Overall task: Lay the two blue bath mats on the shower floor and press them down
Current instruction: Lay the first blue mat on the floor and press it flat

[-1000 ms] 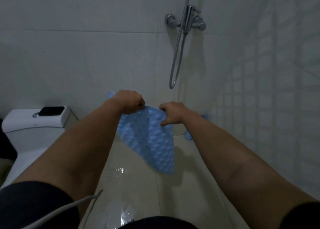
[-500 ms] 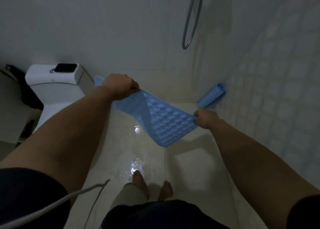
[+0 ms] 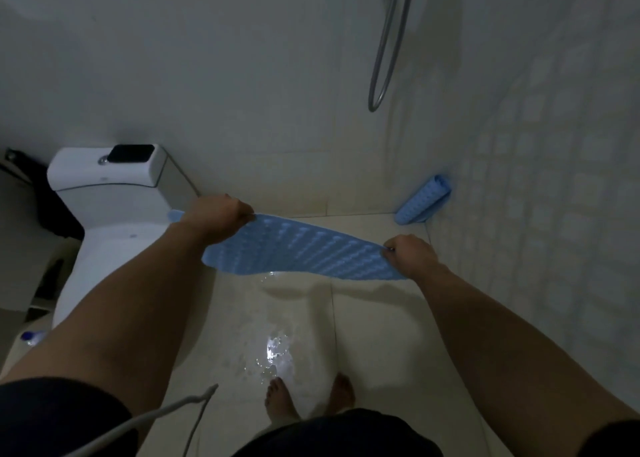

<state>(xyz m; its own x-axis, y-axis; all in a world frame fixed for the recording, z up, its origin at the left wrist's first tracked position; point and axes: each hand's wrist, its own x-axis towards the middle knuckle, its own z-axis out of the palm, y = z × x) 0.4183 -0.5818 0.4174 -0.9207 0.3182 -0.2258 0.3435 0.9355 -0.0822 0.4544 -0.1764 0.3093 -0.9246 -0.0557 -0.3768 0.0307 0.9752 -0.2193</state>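
Looking down from the head camera, I see the pale tiled shower floor filling the lower half of the view, wet and glinting just ahead of two bare feet. To the left stands a white toilet with a dark flat object on its cistern lid. Stretched out above the floor is one blue bath mat, bumpy side toward me, held nearly flat and clear of the tiles, casting a shadow below. My left hand grips the mat's left end with fingers curled over the edge; a bit of mat pokes out beyond it toward the toilet. My right hand pinches the right end, fingers curled tight around the edge. The second blue mat sits rolled up in the far right corner, leaning against the small-tiled wall where it meets the floor, well apart from the held one. A metal shower hose loops down the back wall.
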